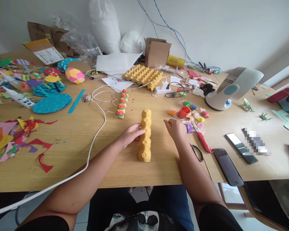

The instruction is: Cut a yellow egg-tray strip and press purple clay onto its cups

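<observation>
As it lies flat, the carton strip (pixel 145 136) is bumpy, yellow.

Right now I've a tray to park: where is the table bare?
Bare wood lies between the scraps and the cable, and from the cable to the left hand at the near edge. Crowded: right of the right hand, with clay, scissors, phones.

Yellow egg-carton strip (pixel 145 134); pink-and-yellow paper ball (pixel 74 75).
</observation>
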`<state>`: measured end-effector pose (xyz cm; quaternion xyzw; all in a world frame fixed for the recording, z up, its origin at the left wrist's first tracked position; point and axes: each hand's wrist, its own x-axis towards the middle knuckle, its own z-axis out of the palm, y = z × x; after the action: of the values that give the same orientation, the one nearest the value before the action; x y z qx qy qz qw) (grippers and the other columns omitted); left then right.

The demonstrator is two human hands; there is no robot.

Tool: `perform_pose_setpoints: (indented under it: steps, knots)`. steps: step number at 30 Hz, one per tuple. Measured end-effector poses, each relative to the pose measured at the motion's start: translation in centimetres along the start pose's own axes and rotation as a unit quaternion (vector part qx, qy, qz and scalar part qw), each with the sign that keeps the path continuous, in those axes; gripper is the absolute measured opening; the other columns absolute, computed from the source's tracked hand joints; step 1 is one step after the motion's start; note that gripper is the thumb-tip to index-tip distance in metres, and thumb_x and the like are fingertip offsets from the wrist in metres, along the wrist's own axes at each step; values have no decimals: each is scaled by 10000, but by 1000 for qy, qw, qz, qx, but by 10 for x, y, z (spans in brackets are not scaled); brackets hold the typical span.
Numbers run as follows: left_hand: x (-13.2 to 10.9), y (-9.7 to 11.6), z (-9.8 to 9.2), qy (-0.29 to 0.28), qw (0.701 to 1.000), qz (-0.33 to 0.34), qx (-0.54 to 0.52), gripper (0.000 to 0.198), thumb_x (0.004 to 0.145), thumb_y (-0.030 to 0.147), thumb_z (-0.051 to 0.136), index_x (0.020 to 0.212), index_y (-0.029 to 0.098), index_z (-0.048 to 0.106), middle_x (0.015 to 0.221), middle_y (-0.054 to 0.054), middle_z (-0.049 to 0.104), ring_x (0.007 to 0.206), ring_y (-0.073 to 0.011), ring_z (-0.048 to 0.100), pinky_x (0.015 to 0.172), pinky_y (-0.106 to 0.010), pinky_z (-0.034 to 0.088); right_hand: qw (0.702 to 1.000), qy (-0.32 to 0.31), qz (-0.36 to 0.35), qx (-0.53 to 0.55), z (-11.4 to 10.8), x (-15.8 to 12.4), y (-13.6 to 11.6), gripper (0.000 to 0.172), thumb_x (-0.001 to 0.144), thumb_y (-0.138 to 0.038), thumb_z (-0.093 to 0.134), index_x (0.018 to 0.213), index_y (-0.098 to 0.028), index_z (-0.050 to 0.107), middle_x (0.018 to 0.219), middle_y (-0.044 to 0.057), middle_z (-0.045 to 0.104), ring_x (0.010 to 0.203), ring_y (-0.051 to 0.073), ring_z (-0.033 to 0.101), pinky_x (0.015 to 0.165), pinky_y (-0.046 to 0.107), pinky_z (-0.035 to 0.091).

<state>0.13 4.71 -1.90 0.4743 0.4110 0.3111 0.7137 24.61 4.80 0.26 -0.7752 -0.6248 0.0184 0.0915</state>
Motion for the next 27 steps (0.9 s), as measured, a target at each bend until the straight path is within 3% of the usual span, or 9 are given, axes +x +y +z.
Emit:
perform_pose_setpoints:
  steps: [4, 6, 9, 11, 14, 17, 19, 23, 27]
  knots:
    - [2, -3, 1, -11, 998, 22, 66, 597, 837, 516, 689, 1326, 190, 580, 1112, -92, 711, 995, -241, 680, 760, -327, 547, 992, 41, -121, 13, 9, -9, -5, 309, 993, -338, 487, 1179, -257, 720, 1121, 101, 730, 1055, 263, 633, 890, 357, 409]
    - [3, -6, -4, 29, 982, 70, 175, 599, 863, 532, 650, 1344, 182, 578, 1037, -83, 703, 921, -227, 670, 768, -346, 542, 987, 21, -155, 24, 12, -11, -7, 344, 962, -254, 524, 1264, -292, 685, 1254, 87, 691, 1146, 264, 596, 930, 358, 403]
    - [5, -9, -13, 156, 892, 181, 384, 545, 879, 467, 643, 1346, 191, 591, 1043, -84, 661, 897, -218, 633, 839, -386, 522, 990, -35, -128, 51, 12, -10, -9, 310, 973, -236, 500, 1192, -272, 716, 1158, 69, 734, 1021, 231, 639, 792, 308, 429]
    - [5, -9, -18, 176, 850, 230, 439, 439, 897, 402, 620, 1288, 202, 624, 1088, -92, 639, 965, -226, 621, 877, -392, 517, 995, -48, -77, 49, 8, -10, -9, 281, 997, -356, 493, 1072, -255, 745, 961, 60, 759, 849, 225, 652, 674, 302, 399]
    - [4, -8, -18, 120, 851, 260, 441, 317, 906, 361, 614, 1187, 221, 651, 1108, -80, 635, 1005, -216, 617, 875, -366, 526, 997, -2, -69, 32, 4, -12, -7, 357, 1002, -464, 478, 951, -236, 749, 874, 69, 738, 804, 227, 638, 654, 304, 369]
    - [1, -7, -14, 61, 850, 271, 447, 360, 869, 372, 671, 1199, 235, 633, 1117, -72, 639, 997, -217, 614, 857, -360, 534, 989, 58, -131, 44, 4, -11, -4, 260, 995, -302, 499, 1098, -253, 733, 1078, 84, 729, 1015, 239, 627, 754, 306, 386]
    - [-2, -6, -11, 48, 847, 278, 451, 465, 837, 394, 711, 1260, 243, 593, 1158, -78, 629, 1025, -228, 608, 829, -354, 539, 990, 38, -124, 48, 5, -10, -3, 258, 984, -275, 509, 1117, -253, 729, 1060, 81, 736, 979, 233, 635, 736, 301, 386]
    - [-7, -3, -8, -12, 838, 275, 471, 531, 794, 438, 757, 1262, 267, 575, 1228, -74, 604, 1112, -246, 596, 888, -368, 541, 998, 5, -60, 19, 8, -9, -3, 410, 1005, -486, 456, 894, -214, 743, 809, 79, 726, 746, 219, 623, 646, 301, 353]
    - [-7, -5, -7, -29, 817, 293, 496, 505, 782, 440, 771, 1233, 276, 610, 1292, -81, 558, 1223, -269, 546, 1056, -428, 481, 990, 70, -122, 22, 9, -9, -2, 274, 997, -301, 481, 1112, -246, 724, 1100, 91, 732, 1033, 251, 628, 764, 310, 382]
